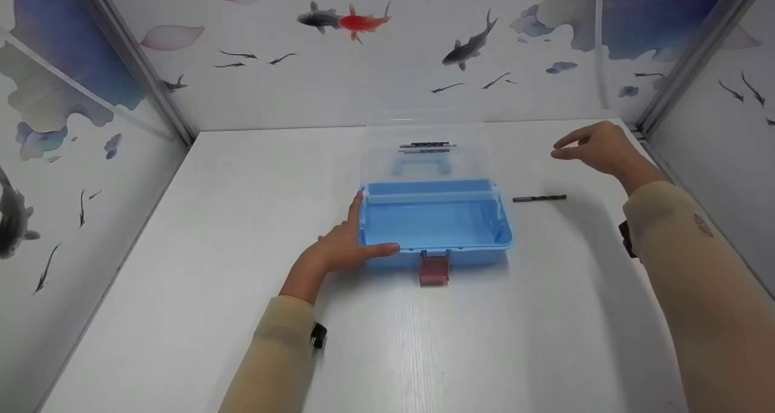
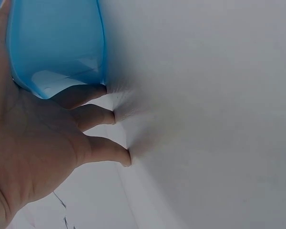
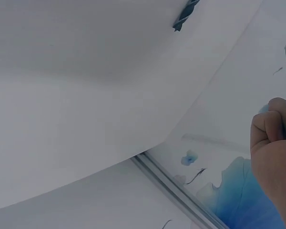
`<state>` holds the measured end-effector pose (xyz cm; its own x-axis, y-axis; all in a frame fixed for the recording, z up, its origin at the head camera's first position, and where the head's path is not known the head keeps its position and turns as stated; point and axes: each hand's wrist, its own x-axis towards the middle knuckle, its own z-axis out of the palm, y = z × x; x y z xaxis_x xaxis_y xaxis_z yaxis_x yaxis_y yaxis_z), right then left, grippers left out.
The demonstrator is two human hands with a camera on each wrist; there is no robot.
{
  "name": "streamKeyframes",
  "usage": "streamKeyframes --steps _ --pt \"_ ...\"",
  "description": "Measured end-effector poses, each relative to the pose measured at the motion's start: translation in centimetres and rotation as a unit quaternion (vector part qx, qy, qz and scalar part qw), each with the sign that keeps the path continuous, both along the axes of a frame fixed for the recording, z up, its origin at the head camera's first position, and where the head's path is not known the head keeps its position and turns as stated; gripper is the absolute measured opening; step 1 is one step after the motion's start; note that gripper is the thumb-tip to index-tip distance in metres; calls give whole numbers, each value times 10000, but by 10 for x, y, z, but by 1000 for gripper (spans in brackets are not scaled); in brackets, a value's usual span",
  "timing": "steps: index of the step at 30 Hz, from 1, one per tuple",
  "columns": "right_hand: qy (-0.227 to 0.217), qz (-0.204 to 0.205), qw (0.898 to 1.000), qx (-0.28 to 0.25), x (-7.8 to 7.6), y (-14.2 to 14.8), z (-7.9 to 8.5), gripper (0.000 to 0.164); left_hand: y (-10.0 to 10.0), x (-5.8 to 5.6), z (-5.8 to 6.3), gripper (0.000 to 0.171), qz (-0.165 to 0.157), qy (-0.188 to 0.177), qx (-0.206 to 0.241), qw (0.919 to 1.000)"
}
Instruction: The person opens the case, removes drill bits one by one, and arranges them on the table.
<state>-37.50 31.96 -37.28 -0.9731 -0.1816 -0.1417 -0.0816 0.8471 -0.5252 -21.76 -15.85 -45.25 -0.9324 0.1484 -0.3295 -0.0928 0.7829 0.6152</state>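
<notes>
A light-blue plastic storage box (image 1: 436, 257) with a pink latch (image 1: 434, 269) stands with its lid tipped back. My left hand (image 1: 339, 243) rests against the box's left end, thumb along the front rim and index finger along the side. In the left wrist view, three fingers (image 2: 93, 117) spread beside the box with tips on the table. My right hand (image 1: 605, 149) hovers at the far right, fingers loosely bent, a gap between thumb and index finger, nothing seen in it. A dark drill bit (image 1: 539, 198) lies on the table between box and right hand.
Behind the box is its clear lid (image 1: 472, 158). Several thin drill bits (image 1: 425, 146) show there; whether in the lid or behind it I cannot tell. Printed panels (image 1: 387, 86) wall the white table (image 1: 460, 352) at the back and sides.
</notes>
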Motion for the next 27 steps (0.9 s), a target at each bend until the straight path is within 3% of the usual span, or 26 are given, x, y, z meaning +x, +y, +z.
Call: streamKeyframes --steps 17,27 --pt "124 154 9998 44 -9 -51 53 60 1 -1 0 140 1 5 -12 10000" --pt "218 375 9990 68 -17 -81 67 57 0 0 0 141 40 -22 88 10000"
